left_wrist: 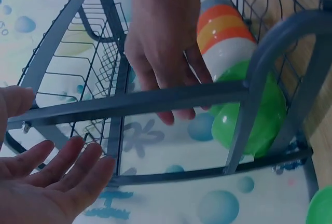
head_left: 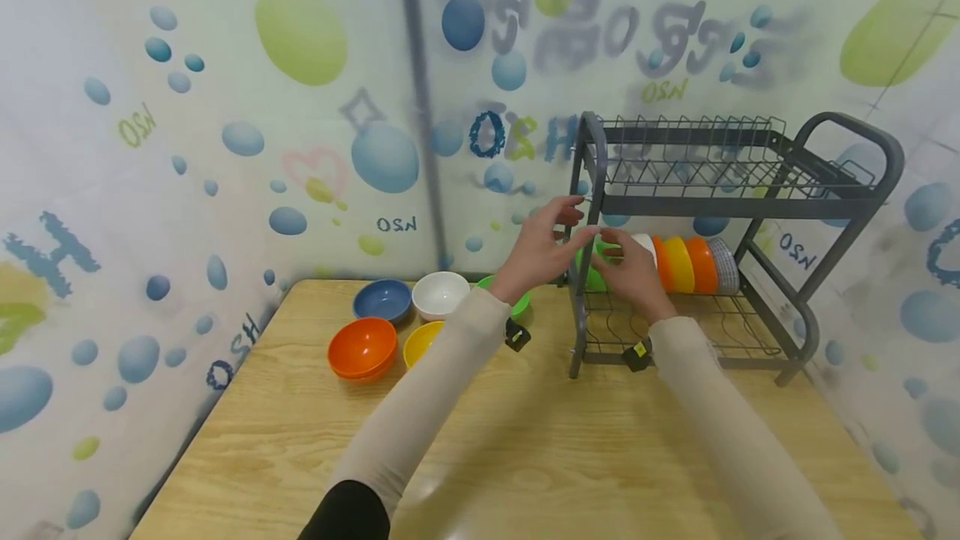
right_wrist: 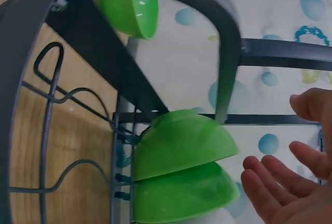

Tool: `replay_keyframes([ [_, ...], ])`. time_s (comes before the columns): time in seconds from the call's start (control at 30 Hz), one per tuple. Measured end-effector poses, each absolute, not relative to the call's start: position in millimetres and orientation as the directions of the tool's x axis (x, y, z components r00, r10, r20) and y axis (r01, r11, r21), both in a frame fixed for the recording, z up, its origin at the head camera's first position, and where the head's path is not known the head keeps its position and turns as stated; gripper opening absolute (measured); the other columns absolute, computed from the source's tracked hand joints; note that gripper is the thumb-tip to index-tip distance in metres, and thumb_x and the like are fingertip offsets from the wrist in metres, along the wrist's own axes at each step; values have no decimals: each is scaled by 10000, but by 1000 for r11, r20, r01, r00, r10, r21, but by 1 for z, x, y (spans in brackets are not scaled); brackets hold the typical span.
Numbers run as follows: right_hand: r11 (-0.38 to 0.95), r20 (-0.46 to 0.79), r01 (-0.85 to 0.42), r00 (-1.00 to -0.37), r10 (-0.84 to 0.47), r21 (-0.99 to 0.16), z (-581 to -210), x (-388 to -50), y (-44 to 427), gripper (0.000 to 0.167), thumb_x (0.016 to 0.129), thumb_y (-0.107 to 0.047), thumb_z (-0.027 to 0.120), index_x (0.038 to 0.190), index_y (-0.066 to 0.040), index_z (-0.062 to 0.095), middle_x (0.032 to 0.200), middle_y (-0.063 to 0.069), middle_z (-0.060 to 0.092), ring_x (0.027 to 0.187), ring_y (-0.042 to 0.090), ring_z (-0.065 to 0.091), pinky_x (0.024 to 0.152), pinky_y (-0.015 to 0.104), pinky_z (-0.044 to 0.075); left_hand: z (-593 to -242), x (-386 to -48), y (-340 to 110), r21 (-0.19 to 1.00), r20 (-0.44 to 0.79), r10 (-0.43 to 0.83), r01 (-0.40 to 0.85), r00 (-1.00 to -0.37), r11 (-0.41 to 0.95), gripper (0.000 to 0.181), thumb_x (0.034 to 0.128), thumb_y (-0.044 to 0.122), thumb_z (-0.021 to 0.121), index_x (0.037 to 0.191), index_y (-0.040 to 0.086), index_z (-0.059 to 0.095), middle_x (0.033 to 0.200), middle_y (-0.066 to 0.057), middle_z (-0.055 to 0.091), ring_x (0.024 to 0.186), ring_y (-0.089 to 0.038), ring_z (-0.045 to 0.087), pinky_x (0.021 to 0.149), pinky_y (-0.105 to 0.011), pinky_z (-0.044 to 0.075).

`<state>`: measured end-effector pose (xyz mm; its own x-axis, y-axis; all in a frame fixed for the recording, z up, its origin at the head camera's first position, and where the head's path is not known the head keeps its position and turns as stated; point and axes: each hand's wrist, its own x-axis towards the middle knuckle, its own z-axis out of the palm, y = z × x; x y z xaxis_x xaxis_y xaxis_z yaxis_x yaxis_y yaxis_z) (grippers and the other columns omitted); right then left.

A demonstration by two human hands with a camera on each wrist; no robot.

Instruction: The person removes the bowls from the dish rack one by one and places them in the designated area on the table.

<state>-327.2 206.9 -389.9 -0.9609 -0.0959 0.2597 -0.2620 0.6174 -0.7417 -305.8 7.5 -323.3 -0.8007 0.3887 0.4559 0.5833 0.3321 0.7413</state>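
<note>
Beside the left post of a two-tier grey dish rack (head_left: 735, 207), my left hand (head_left: 542, 247) is held up with its fingers apart and nothing in them. The left wrist view shows that hand (left_wrist: 57, 185) outside the rack's side bar; contact is unclear. My right hand (head_left: 636, 275) reaches between the tiers, fingers loose and holding nothing. In the right wrist view it (right_wrist: 295, 187) lies just apart from two green bowls (right_wrist: 181, 143) standing on edge at the rack's end. Past them on the lower tier stand a white bowl (left_wrist: 228, 55) and orange and yellow bowls (head_left: 678, 265).
On the wooden table (head_left: 495, 440), left of the rack, are a blue bowl (head_left: 382, 302), a white bowl (head_left: 441, 296), an orange bowl (head_left: 363, 348), a yellow bowl (head_left: 420, 342) and a green bowl (head_left: 521, 304). The upper wire tier (head_left: 697, 165) overhangs the lower one.
</note>
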Motion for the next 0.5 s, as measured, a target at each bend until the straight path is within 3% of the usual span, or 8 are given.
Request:
replay_keyframes([
  [0.2, 661, 211, -221, -973, -97, -717, -398, -333, 206, 621, 1033, -240, 613, 1571, -58, 363, 1573, 250, 434, 1363, 455, 534, 1049, 571, 510, -325, -311, 25, 780, 467, 343, 563, -815, 275, 459, 1056, 263, 593, 1453, 49, 506, 1232, -131, 700, 1146, -214, 679, 955, -255, 571],
  [0.5, 696, 176, -162, -983, -52, -700, -401, -342, 203, 584, 1043, -261, 589, 1531, 7, 411, 1493, 265, 526, 1312, 447, 573, 1055, 570, 506, -329, -315, 34, 757, 527, 296, 598, -797, 263, 264, 1076, 238, 553, 1182, 34, 683, 971, -72, 749, 864, -126, 702, 734, -214, 545],
])
